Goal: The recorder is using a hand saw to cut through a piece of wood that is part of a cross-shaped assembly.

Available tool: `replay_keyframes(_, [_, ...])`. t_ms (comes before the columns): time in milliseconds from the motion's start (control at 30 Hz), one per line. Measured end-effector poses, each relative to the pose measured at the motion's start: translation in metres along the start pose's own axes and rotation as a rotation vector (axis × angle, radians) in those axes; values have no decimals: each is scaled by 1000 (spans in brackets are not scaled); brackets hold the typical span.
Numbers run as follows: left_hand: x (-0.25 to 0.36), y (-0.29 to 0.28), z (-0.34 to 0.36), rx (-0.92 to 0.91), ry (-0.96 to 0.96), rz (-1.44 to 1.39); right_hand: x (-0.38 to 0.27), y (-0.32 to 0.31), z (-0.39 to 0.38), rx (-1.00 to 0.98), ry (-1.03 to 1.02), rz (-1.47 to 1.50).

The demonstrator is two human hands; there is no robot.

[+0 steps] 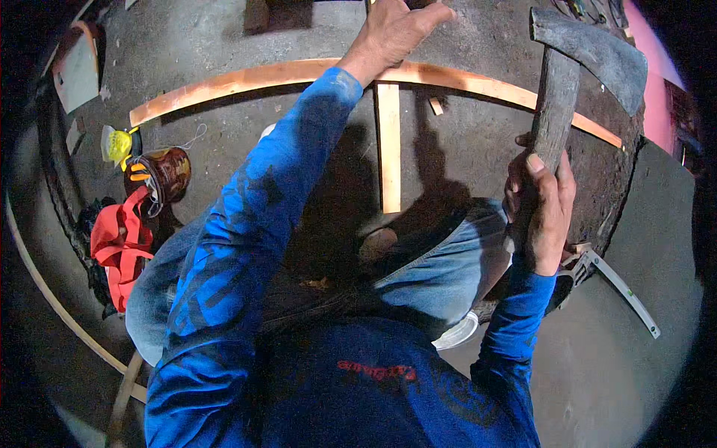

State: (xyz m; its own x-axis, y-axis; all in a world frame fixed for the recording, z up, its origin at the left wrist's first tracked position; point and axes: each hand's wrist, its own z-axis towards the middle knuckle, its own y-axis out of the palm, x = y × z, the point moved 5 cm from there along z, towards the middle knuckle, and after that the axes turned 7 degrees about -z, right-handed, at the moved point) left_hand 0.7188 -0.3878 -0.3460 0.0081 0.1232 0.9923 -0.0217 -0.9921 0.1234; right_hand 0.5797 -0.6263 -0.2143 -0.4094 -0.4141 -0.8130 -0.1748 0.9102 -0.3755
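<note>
My right hand (545, 209) grips the worn wooden handle of an axe (586, 56) whose grey head is raised at the upper right. Up at the top edge, my left hand (392, 33) curls its fingers over something I cannot make out, just above where two pale wooden strips meet. The long strip (239, 78) runs crosswise on the concrete floor, and the shorter strip (389, 149) runs from it toward my crossed legs. A small wood offcut (436, 106) lies beside them.
At the left are a red strap bundle (119, 246), a brown container (168, 175) with orange handles in it, a yellow item (116, 145) and a pale board (75, 71). A metal square (624, 291) sits at the right. Another wooden strip (63, 313) lies lower left.
</note>
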Motion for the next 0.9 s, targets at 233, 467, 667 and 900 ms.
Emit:
replay_keyframes(233, [-2,8,1,10,38,-26,-10,-16,6,89,-103,-131])
replay_keyframes(467, [-9,14,-9,67,141,159,-138,-45,-32,730,-688,-529])
replay_keyframes(667, [-15,14,-11,48,53,175,-107,19,13,55,-492,-908])
replay_keyframes(900, [-34,18,-9,30,173,224,-140,-13,-26,284,-637,-1083])
